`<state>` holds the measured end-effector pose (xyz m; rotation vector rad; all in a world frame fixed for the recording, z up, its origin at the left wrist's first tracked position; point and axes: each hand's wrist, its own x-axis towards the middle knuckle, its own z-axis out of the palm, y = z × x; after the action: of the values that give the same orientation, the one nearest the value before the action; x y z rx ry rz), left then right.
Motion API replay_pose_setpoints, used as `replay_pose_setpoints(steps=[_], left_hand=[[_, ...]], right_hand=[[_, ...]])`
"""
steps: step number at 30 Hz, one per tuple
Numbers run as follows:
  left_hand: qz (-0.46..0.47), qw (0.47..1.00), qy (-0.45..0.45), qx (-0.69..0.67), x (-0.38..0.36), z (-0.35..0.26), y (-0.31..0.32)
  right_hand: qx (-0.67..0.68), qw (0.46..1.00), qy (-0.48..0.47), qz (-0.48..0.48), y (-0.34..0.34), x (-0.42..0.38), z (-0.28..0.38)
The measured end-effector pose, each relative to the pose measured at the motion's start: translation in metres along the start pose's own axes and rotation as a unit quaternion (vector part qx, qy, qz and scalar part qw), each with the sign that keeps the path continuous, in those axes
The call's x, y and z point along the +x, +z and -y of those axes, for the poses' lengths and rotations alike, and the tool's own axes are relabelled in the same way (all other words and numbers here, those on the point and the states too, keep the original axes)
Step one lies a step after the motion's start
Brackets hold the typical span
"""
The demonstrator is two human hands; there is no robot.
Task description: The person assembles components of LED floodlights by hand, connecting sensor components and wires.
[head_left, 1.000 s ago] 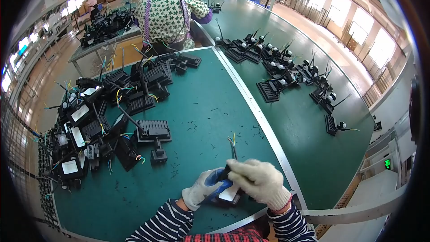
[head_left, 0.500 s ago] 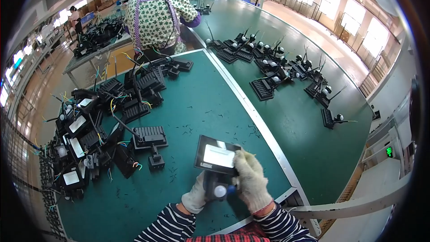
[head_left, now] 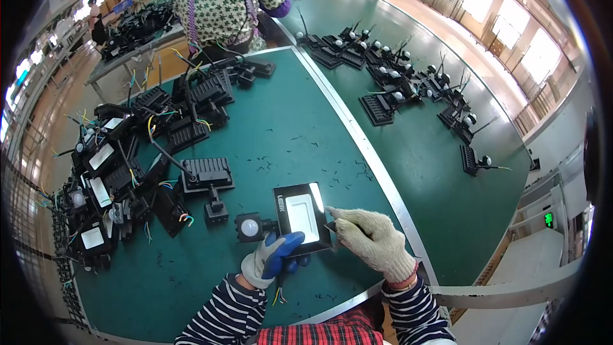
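A black floodlight [head_left: 302, 217] with a pale reflector panel lies face up in my left hand [head_left: 273, 257], which wears a blue and white glove. My fingers wrap its lower left edge. Its sensor head with a white dome [head_left: 249, 227] sticks out to the left, and wire ends [head_left: 280, 295] hang below my hand. At the lamp's right edge, my right hand [head_left: 375, 243], in a cream knitted glove, pinches a small dark flat piece [head_left: 331, 225]. I cannot make out exactly what that piece is.
Floodlights [head_left: 102, 179] with wires are heaped along the left of the green table [head_left: 274, 128]; one floodlight [head_left: 208, 176] sits nearer. Dark scraps are scattered about. Past a metal edge strip [head_left: 357, 134], more floodlights [head_left: 389, 80] lie on the green belt. A person [head_left: 223, 6] sits ahead.
The floodlight has turned so that its sensor points left instead of toward me. My left hand now grips its lower edge. My right hand has shifted right, off the lamp's top.
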<state>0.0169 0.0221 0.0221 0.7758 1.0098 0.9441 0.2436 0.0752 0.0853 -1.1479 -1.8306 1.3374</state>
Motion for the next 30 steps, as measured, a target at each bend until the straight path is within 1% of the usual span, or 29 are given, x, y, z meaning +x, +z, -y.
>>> replay_pose_setpoints(steps=[1, 2, 5, 8, 11, 12, 13, 15, 16, 17, 18, 19, 20, 23, 24, 27, 28, 30], left_hand=[[0.006, 1.0, -0.012, 0.004, 0.001, 0.001, 0.0], [0.01, 1.0, -0.022, 0.007, 0.002, 0.001, 0.0], [0.009, 0.999, -0.031, -0.006, 0.003, 0.005, -0.004], [0.003, 0.999, -0.033, -0.019, 0.002, 0.007, -0.005], [-0.006, 0.999, -0.026, -0.021, 0.002, 0.006, -0.001], [-0.011, 0.999, -0.02, -0.022, 0.002, 0.005, 0.001], [-0.012, 0.997, 0.0, -0.071, 0.003, 0.007, 0.0], [-0.015, 0.985, 0.043, -0.168, 0.008, 0.011, -0.003], [-0.021, 0.987, 0.041, -0.151, 0.009, 0.011, -0.004], [-0.03, 0.989, 0.038, -0.137, 0.01, 0.012, -0.003], [-0.04, 0.991, 0.033, -0.122, 0.01, 0.014, -0.001], [-0.048, 0.993, 0.025, -0.106, 0.008, 0.018, -0.001], [-0.006, 0.992, 0.017, -0.126, 0.008, 0.027, -0.005], [0.02, 0.991, 0.054, -0.119, 0.005, 0.037, -0.002], [0.034, 0.99, 0.059, -0.125, 0.005, 0.045, -0.007], [0.061, 0.966, 0.107, -0.227, 0.008, 0.058, -0.01], [0.038, 0.978, 0.111, -0.175, 0.005, 0.058, -0.007], [0.061, 0.977, 0.124, -0.164, 0.004, 0.056, -0.009]], right_hand=[[-0.024, 0.999, -0.024, 0.009, 0.0, 0.001, -0.002], [-0.011, 1.0, -0.02, 0.01, 0.001, 0.002, -0.004], [0.027, 0.997, 0.006, 0.073, -0.006, 0.003, -0.012], [0.017, 0.996, 0.014, 0.09, -0.008, 0.0, -0.012], [-0.101, 0.986, -0.037, 0.128, -0.012, -0.003, -0.015], [-0.157, 0.967, -0.016, 0.202, -0.016, -0.002, -0.009], [-0.179, 0.964, -0.064, 0.183, -0.011, -0.009, -0.006], [-0.248, 0.938, 0.005, 0.242, 0.0, -0.015, -0.01], [-0.15, 0.961, 0.019, 0.23, 0.0, -0.018, -0.025], [-0.101, 0.988, 0.036, 0.108, 0.004, -0.018, -0.03], [-0.048, 0.997, 0.055, -0.015, 0.01, -0.018, -0.032], [0.009, 0.987, 0.074, -0.14, 0.014, -0.018, -0.032], [0.074, 0.976, 0.154, -0.136, 0.007, -0.016, -0.014], [-0.004, 0.978, -0.033, -0.204, 0.025, -0.012, -0.027], [0.001, 0.981, -0.014, -0.193, 0.03, -0.014, -0.011], [-0.066, 0.98, -0.04, -0.183, 0.042, -0.008, -0.025], [-0.075, 0.977, -0.053, -0.195, 0.044, -0.002, -0.027], [-0.094, 0.968, -0.077, -0.221, 0.047, 0.008, -0.027]])
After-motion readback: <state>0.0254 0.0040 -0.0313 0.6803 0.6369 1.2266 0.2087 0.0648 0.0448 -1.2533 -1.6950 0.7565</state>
